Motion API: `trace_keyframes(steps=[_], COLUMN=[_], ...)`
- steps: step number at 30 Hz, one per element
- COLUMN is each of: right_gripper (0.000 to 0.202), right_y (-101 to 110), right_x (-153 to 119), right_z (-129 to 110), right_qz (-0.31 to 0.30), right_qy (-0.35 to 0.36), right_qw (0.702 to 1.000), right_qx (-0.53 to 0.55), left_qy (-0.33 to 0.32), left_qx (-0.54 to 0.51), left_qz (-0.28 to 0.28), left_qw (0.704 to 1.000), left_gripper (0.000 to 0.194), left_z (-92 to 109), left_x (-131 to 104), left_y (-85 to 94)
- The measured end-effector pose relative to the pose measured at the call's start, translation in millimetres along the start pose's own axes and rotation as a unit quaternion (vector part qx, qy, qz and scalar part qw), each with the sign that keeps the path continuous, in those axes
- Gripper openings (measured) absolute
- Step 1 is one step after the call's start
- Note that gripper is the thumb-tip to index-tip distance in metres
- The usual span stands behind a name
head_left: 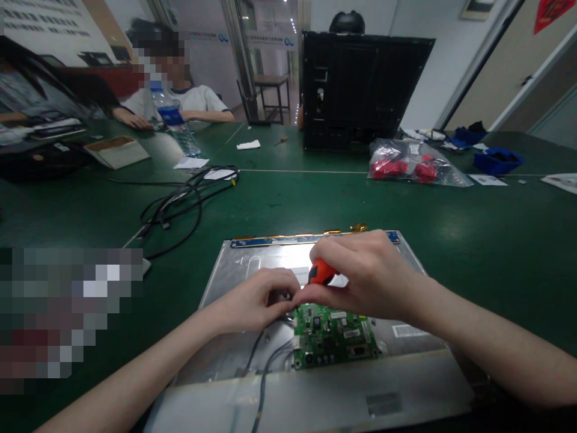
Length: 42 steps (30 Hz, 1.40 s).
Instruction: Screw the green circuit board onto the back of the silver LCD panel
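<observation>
A silver display panel (234, 264) lies flat before me, a green circuit board (333, 337) mounted on its middle. My right hand (365, 270) grips a screwdriver (321, 272) by its orange and black handle, above the board's upper left corner. The screwdriver's tip is hidden behind my fingers. Close beside it, my left hand (261, 300) has its fingers curled and pinched at that same corner; what they hold, if anything, I cannot make out. Grey wires (265, 373) run from the board's left connector toward me. A blue strip board (252, 242) edges the panel's far side.
Black cables (180, 198) lie coiled on the green table (288, 204) at left. A water bottle (174, 120), a black monitor housing (360, 90) and a plastic bag with red items (415, 165) stand farther back. A person (198, 105) sits across the table.
</observation>
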State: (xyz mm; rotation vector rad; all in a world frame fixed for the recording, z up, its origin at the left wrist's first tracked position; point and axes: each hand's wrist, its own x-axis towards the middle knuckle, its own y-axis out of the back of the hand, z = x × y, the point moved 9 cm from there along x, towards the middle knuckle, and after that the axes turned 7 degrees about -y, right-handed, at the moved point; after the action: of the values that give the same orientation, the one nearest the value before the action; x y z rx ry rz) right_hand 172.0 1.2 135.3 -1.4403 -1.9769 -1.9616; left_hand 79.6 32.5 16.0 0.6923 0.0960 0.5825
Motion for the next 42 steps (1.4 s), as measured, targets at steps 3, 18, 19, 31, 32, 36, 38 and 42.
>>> trace_keyframes(steps=[3, 18, 19, 31, 32, 36, 38, 42], right_gripper=[0.034, 0.032, 0.032, 0.020, 0.019, 0.027, 0.035, 0.040], right_y=[-2, -12, -12, -10, -10, -11, -13, -15], right_x=[1, -1, -1, 4, 3, 1, 0, -2], right_z=[-1, -2, -2, 3, 2, 2, 4, 5], right_qz=[-0.014, -0.105, -0.109, -0.109, -0.107, -0.101, -0.104, -0.118], right_qy=[-0.008, -0.020, -0.018, -0.039, -0.035, -0.036, -0.047, -0.055], right_qw=[1.000, 0.989, 0.988, 0.983, 0.984, 0.986, 0.986, 0.985], right_qx=[0.015, 0.098, 0.107, 0.140, 0.140, 0.132, 0.124, 0.113], left_qy=[0.003, 0.012, 0.013, -0.006, -0.005, 0.006, 0.008, 0.001], left_qx=[-0.001, -0.008, -0.010, 0.001, -0.002, -0.013, -0.013, -0.012], left_qz=[0.010, 0.010, 0.007, 0.019, 0.018, 0.011, 0.003, -0.006], left_qw=[1.000, 1.000, 1.000, 1.000, 1.000, 1.000, 1.000, 1.000], left_gripper=[0.007, 0.008, 0.008, 0.005, 0.005, 0.007, 0.009, 0.011], left_z=[-1, -7, -7, 0, -1, -3, -4, -5], left_x=[0, -4, -4, -4, -4, -4, -4, -4], left_y=[1.0, -1.6, -2.3, 1.4, 1.1, -0.8, -2.1, -2.9])
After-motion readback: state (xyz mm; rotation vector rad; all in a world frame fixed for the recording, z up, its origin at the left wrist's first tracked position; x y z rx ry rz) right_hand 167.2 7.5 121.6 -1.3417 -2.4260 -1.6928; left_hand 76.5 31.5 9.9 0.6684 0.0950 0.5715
